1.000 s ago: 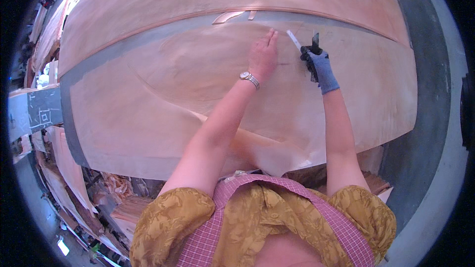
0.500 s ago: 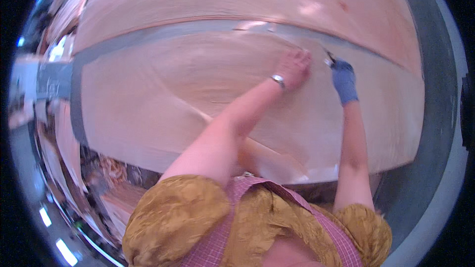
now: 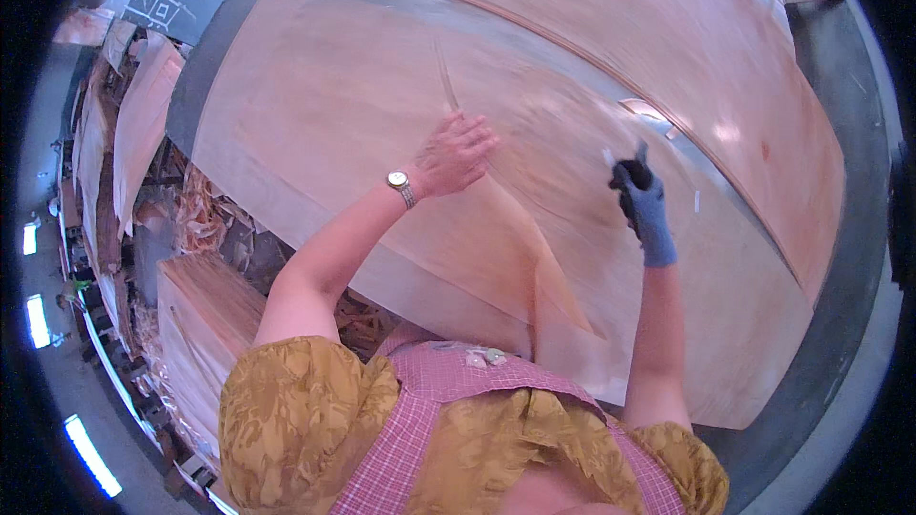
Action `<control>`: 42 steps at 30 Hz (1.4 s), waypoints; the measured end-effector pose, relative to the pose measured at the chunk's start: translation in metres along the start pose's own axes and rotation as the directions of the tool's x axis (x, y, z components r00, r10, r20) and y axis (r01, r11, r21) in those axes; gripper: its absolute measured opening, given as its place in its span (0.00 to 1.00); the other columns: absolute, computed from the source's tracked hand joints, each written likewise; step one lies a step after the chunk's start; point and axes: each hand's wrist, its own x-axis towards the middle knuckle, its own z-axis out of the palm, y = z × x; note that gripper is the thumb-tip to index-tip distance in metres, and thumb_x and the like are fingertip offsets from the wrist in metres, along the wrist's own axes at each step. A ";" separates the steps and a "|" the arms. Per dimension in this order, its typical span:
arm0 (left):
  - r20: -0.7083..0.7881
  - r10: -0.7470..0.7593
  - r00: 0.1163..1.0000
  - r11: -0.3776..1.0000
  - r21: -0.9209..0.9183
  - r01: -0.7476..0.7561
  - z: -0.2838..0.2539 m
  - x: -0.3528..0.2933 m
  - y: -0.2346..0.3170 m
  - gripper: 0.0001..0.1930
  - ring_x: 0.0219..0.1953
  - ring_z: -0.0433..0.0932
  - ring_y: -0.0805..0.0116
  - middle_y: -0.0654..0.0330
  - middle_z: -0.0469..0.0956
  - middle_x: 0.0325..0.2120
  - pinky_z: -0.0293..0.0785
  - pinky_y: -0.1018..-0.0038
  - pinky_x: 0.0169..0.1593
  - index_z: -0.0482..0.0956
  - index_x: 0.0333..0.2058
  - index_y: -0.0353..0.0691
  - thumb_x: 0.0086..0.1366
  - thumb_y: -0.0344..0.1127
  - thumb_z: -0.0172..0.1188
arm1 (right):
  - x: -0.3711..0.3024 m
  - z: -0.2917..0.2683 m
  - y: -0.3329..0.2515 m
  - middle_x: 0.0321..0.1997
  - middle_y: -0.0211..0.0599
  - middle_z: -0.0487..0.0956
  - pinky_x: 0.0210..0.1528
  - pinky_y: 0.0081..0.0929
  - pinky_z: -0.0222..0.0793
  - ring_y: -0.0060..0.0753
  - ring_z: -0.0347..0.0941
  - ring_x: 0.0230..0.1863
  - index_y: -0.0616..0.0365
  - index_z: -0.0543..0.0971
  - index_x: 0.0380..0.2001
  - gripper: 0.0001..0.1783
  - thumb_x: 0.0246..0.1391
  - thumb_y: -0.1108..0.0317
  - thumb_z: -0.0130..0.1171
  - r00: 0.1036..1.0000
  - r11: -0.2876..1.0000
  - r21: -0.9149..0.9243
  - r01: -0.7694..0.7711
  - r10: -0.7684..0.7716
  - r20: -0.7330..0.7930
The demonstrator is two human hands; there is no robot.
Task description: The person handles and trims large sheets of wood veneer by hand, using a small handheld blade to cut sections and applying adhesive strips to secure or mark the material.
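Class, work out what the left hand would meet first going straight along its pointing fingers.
Beyond the near sheet beneath it, the left hand would probably meet the far sheet at its edge; depth is unclear.

Veneer sheet [image 3: 324,114]: thin, pinkish-tan, spread on grey table [image 3: 221,38], curved fold raised on near side, narrow split-like line farther out. Dark tool [image 3: 641,150], blurred, held upright in right grip [image 3: 645,208]; short white strip [image 3: 608,157] beside it.

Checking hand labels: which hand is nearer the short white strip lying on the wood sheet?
Right. The gloved right hand is just left of the white strip; the bare left hand is much farther left.
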 end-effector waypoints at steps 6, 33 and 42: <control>-0.269 -0.393 0.879 0.879 0.173 0.445 0.022 -0.022 -0.081 0.28 0.66 0.59 0.59 0.58 0.64 0.61 0.50 0.56 0.68 0.66 0.60 0.45 0.61 0.43 0.56 | 0.097 0.142 -0.068 0.26 0.25 0.78 0.16 0.15 0.54 0.12 0.60 0.15 0.53 0.81 0.40 0.12 0.60 0.57 0.59 0.955 0.991 0.035 0.129 -0.133 0.264; 0.106 0.197 0.975 0.971 -0.161 -0.179 -0.014 0.009 -0.154 0.11 0.51 0.69 0.62 0.65 0.73 0.39 0.63 0.62 0.56 0.77 0.30 0.53 0.47 0.40 0.68 | 0.158 0.239 -0.077 0.28 0.26 0.81 0.22 0.18 0.58 0.16 0.66 0.21 0.53 0.82 0.38 0.10 0.58 0.61 0.61 0.982 0.983 0.185 0.015 -0.049 0.181; 0.206 0.151 0.967 0.979 -0.164 -0.118 -0.008 0.016 -0.142 0.10 0.48 0.69 0.61 0.63 0.72 0.36 0.64 0.63 0.51 0.77 0.28 0.52 0.46 0.39 0.67 | 0.168 0.240 -0.069 0.27 0.26 0.81 0.23 0.19 0.59 0.16 0.67 0.21 0.53 0.82 0.36 0.11 0.57 0.58 0.63 0.988 0.991 0.129 0.043 -0.061 0.143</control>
